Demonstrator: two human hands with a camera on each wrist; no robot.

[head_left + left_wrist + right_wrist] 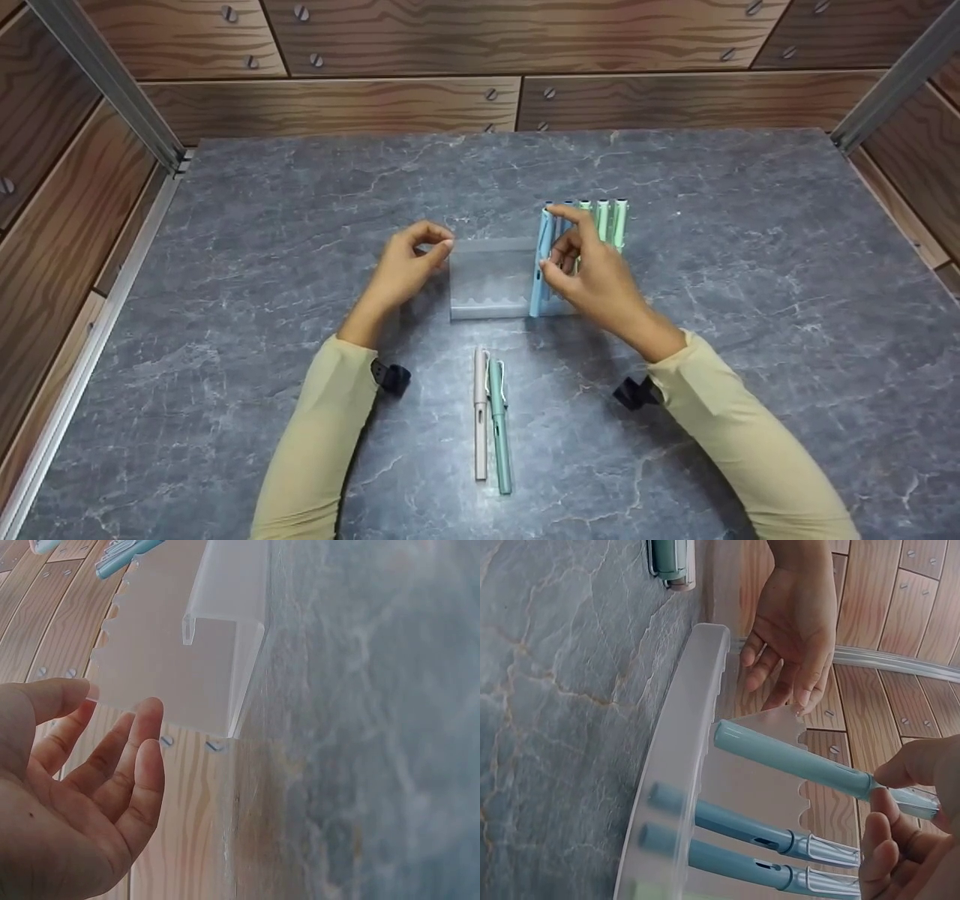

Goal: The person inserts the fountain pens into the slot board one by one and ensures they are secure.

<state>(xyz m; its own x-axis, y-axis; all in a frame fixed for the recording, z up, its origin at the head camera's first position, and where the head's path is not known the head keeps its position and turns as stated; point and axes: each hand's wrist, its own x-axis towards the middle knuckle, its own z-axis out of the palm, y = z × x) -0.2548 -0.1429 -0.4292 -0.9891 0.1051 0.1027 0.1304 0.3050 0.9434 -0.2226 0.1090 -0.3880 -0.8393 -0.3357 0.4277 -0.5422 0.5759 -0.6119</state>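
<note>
While my left hand pinches the near corner of the clear stand between thumb and forefinger, my right hand grips a light blue pen at its upper part. That pen slants over the stand, its lower end close to the front lip; I can't tell whether the two touch.

The stand, on the marbled table, has a notched upper edge. Two blue pens lean in it side by side, just beyond the one I hold, and light green pens fill places farther to my right. The notches toward my left hand hold no pens. Nearer me on the table lie a pale grey pen and a dark green pen, next to each other.

From above, my right hand covers much of the pens in the stand. From the right wrist, the blue pens' lower ends show only hazily through the lip, the green is a blurred patch at the bottom edge, and the loose pair is cut off at the top.
</note>
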